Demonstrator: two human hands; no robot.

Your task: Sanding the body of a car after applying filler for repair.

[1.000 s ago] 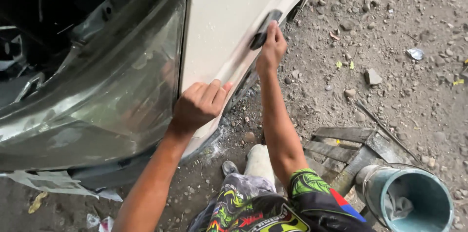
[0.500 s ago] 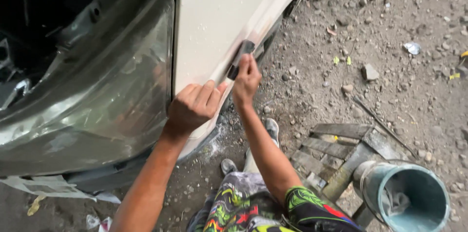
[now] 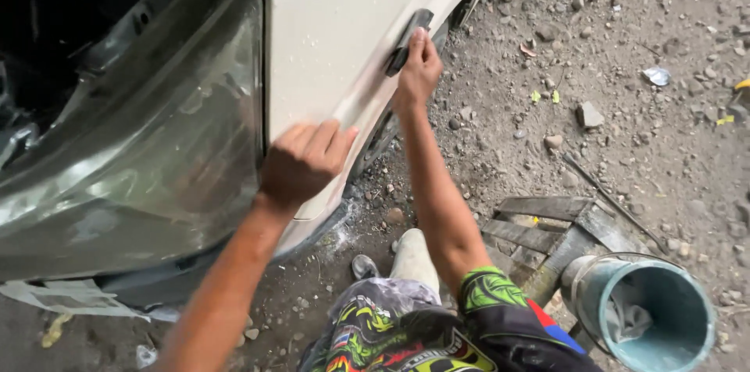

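Note:
A white car body panel (image 3: 344, 36) fills the upper middle, its lower edge curving over a wheel arch. My right hand (image 3: 418, 71) presses a dark sanding block (image 3: 408, 40) flat against the panel near that edge. My left hand (image 3: 305, 159) rests with loosely curled fingers on the panel's lower left part, holding nothing. A clear headlight lens (image 3: 133, 153) sits left of the panel.
Gravel and dirt ground (image 3: 625, 44) lies to the right. A teal bucket (image 3: 652, 313) with water and a cloth stands at lower right beside a small wooden pallet (image 3: 547, 223). A thin rod (image 3: 609, 196) lies on the ground. My knee and shoe (image 3: 375, 266) are below.
My right hand slid the sanding block down along the panel, then back up to the right. My left hand stayed on the panel.

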